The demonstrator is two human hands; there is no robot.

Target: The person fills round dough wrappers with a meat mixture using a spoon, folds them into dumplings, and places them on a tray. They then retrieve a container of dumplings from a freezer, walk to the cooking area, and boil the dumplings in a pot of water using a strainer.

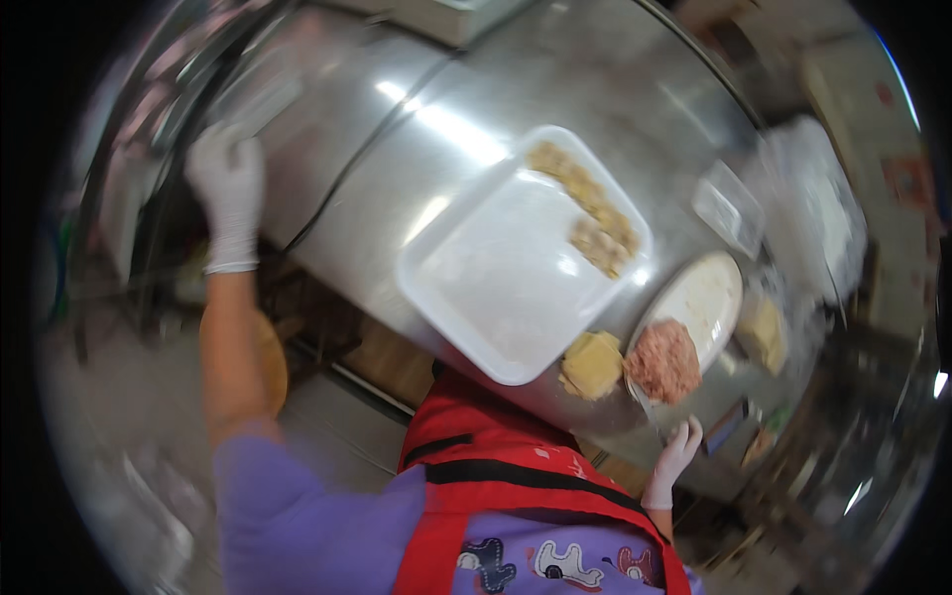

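My left hand (227, 186), in a white glove, is stretched out at the left, its fingers on the edge of a blurred clear plastic container (260, 97). At the lower right, my gloved right hand (675, 454) holds the end of a thin metal filling tool (648, 413). The tool's tip is by a mound of minced meat (664, 362) on an oval white plate (714, 290). A stack of yellow dough wrappers (593, 364) lies left of the meat. Filled dumplings (580, 193) line the far right side of a white tray (476, 297).
A dark cable (342, 175) crosses the steel table (335, 245). Beyond the plate are a clear container (729, 208), plastic bags (818, 208) and more yellow wrappers (762, 331). A blue-handled object (726, 426) lies near my right hand. A pale box (446, 18) stands at the back.
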